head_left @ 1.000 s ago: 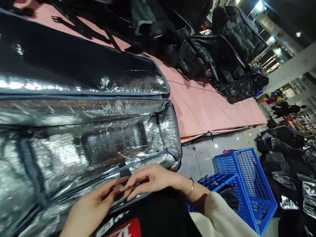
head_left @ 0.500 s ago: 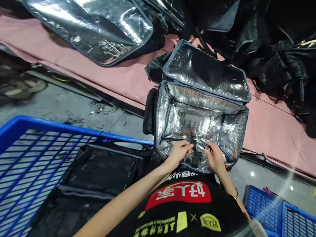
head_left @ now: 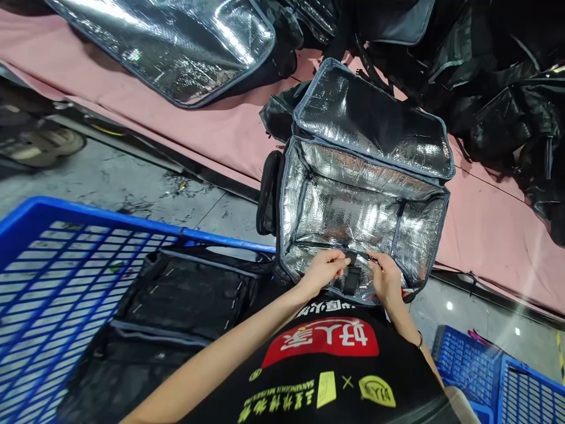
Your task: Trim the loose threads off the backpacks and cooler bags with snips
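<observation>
An insulated bag (head_left: 348,206) with a silver foil lining lies open in front of my body, its lid (head_left: 371,118) folded back onto the pink cloth. My left hand (head_left: 324,272) is pinched on a black strap (head_left: 351,280) at the bag's near wall. Close beside it on the right, my right hand (head_left: 386,278) is closed, with a small dark thing (head_left: 371,257) between thumb and fingers. Its kind is too small to make out. Both hands are over the near inner wall of the bag.
A pink-covered table (head_left: 212,126) runs across behind the bag, bearing a foil-lined bag (head_left: 176,47) and heaped black bags (head_left: 498,112). At left, a blue crate (head_left: 110,218) holds a black bag (head_left: 185,294). More blue crates (head_left: 472,359) stand at lower right.
Both hands keep their places at the near wall. The small dark thing in my right hand has tilted flatter and moved slightly up. The view has shifted a little.
</observation>
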`<state>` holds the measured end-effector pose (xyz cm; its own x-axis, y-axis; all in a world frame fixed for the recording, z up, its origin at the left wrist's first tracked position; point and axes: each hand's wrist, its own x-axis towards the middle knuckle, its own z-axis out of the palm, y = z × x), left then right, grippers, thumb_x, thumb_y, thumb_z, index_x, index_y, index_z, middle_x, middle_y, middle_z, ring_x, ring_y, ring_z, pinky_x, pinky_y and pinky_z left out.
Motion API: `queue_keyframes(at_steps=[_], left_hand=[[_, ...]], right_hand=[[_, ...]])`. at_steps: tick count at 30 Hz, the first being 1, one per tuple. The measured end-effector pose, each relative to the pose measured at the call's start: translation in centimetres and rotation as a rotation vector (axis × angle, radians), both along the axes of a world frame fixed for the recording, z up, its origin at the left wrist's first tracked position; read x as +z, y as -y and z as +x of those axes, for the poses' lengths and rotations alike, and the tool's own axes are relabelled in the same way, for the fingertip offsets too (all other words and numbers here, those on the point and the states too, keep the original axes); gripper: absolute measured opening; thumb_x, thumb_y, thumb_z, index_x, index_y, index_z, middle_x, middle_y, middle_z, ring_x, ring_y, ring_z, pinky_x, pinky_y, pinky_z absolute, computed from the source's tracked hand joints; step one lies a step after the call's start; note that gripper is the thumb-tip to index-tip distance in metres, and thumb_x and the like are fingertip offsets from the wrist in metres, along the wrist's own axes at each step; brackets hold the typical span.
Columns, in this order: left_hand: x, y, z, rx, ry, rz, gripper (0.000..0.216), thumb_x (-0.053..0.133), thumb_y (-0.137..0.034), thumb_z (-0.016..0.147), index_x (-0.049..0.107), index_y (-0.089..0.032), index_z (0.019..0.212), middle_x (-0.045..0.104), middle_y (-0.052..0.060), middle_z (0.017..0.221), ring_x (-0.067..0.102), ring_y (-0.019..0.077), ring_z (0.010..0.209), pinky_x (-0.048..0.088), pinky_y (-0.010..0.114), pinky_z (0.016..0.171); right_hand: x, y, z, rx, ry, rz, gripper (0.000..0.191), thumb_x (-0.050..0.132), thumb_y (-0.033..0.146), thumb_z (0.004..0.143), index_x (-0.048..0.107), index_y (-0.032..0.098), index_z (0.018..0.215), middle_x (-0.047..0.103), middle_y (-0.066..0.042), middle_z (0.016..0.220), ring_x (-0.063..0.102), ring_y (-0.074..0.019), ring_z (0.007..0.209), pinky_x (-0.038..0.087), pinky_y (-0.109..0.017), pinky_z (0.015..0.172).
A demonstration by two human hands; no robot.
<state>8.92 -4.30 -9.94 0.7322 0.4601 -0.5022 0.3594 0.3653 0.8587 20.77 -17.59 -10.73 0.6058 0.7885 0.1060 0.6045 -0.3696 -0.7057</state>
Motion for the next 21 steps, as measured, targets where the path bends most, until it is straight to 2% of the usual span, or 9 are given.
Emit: queue_keyframes(at_steps=[2,5,8,13,16,18,21], left_hand=[[0.0,0.0,0.0,0.011,-0.001,-0.005,0.030,0.056,-0.038,0.067,0.044,-0.017,0.050,0.044,-0.005,0.044,0.037,0.0077,0.043,0.029,0.021,0.047],[0.0,-0.1,0.0,0.029,-0.009,-0.014,0.028,0.056,-0.037,0.067,0.045,-0.017,0.051,0.045,-0.005,0.045,0.038,0.0076,0.044,0.029,0.021,0.047],[0.0,-0.1,0.0,0.014,-0.002,-0.010,0.029,0.055,-0.037,0.068,0.045,-0.017,0.051,0.044,-0.005,0.044,0.038,0.0074,0.044,0.029,0.021,0.047],[-0.1,-0.1,-0.1,-0.006,0.025,-0.005,0.031,0.057,-0.039,0.068,0.043,-0.017,0.050,0.044,-0.005,0.044,0.037,0.0070,0.043,0.030,0.020,0.047],[0.1,0.0,-0.1,0.015,0.036,-0.036,0.031,0.057,-0.040,0.069,0.044,-0.017,0.053,0.046,-0.005,0.046,0.040,0.0070,0.043,0.031,0.020,0.047],[0.2,0.0,-0.1,0.051,0.046,-0.065,0.027,0.057,-0.039,0.070,0.048,-0.016,0.059,0.053,-0.003,0.053,0.045,0.0077,0.046,0.034,0.020,0.048],[0.1,0.1,-0.1,0.121,0.083,-0.101,0.020,0.055,-0.034,0.071,0.056,-0.015,0.079,0.065,0.003,0.075,0.055,0.0103,0.056,0.041,0.022,0.055]], right_hand=[[0.2,0.0,0.0,-0.017,-0.014,0.021,0.026,0.042,0.022,0.085,0.062,0.019,0.102,0.065,-0.008,0.095,0.059,-0.0196,0.089,0.047,-0.034,0.080],[0.5,0.0,0.0,0.039,-0.043,0.019,0.027,0.044,0.025,0.085,0.059,0.019,0.107,0.064,-0.008,0.094,0.060,-0.0178,0.083,0.048,-0.031,0.074],[0.4,-0.2,-0.2,0.081,-0.029,-0.014,0.027,0.044,0.024,0.085,0.059,0.019,0.106,0.063,-0.009,0.096,0.060,-0.0181,0.084,0.048,-0.032,0.076],[0.2,-0.2,-0.3,-0.004,-0.030,0.012,0.025,0.042,0.023,0.084,0.063,0.020,0.098,0.066,-0.008,0.095,0.059,-0.0204,0.089,0.046,-0.036,0.081],[0.5,-0.1,-0.1,-0.055,-0.171,0.080,0.024,0.045,0.027,0.083,0.061,0.019,0.099,0.065,-0.008,0.096,0.059,-0.0200,0.090,0.046,-0.036,0.082],[0.8,-0.1,-0.1,-0.056,-0.325,0.117,0.027,0.047,0.030,0.082,0.059,0.019,0.104,0.064,-0.008,0.098,0.060,-0.0186,0.089,0.047,-0.034,0.081],[1.2,0.0,-0.2,0.063,-0.500,0.071,0.029,0.056,0.034,0.077,0.059,0.019,0.102,0.062,-0.003,0.083,0.057,-0.0143,0.069,0.048,-0.027,0.064]])
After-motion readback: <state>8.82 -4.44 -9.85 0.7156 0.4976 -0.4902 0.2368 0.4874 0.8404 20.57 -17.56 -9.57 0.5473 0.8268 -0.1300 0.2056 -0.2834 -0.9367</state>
